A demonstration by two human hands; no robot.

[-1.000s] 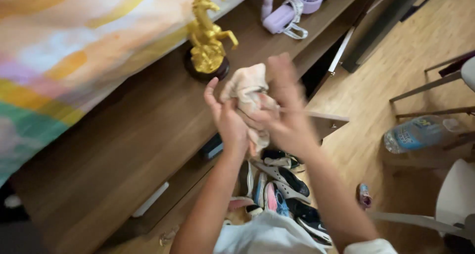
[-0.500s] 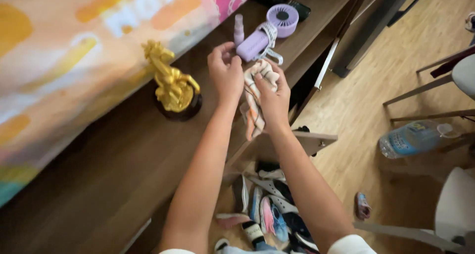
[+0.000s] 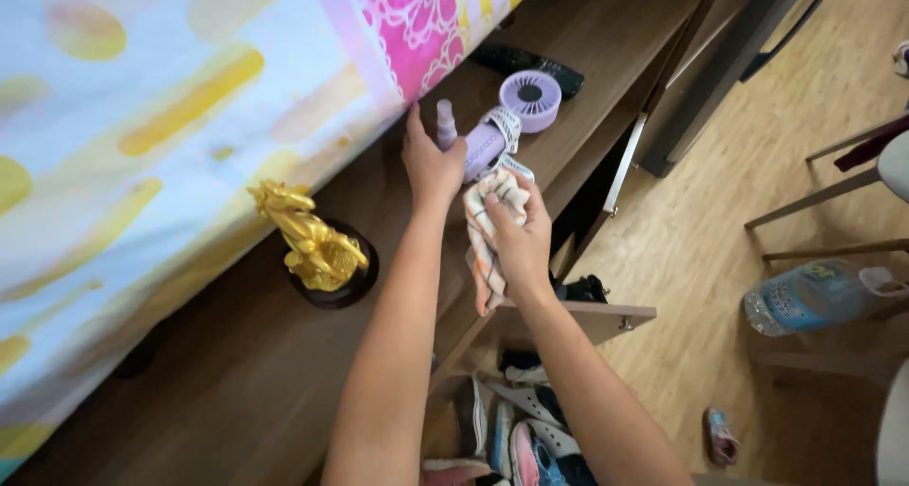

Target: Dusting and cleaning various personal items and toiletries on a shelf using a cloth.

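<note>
Setting: wooden shelf [image 3: 237, 372] beside a bed with a bright patterned sheet [image 3: 142, 117]; shoes [image 3: 511, 429] lie below.
Left hand [image 3: 428, 164]: fingers spread, reaching to a small purple bottle [image 3: 445, 124], touching or just short of it; I cannot tell which.
Right hand [image 3: 516, 235]: closed on a striped cloth [image 3: 485, 249], bunched so it hangs clear of the shelf.
Nearby: purple fan [image 3: 530, 98], gold statuette [image 3: 312, 244] standing upright.

Floor: light wood planks [image 3: 701, 249], 3 o'clock.
Shelf unit: brown wood top [image 3: 218, 372], 7 o'clock.
Wall covering: pastel patterned fabric [image 3: 142, 117], 10 o'clock.
Chair legs: wooden [image 3: 814, 202], 3 o'clock.
Light: even, soft.
</note>
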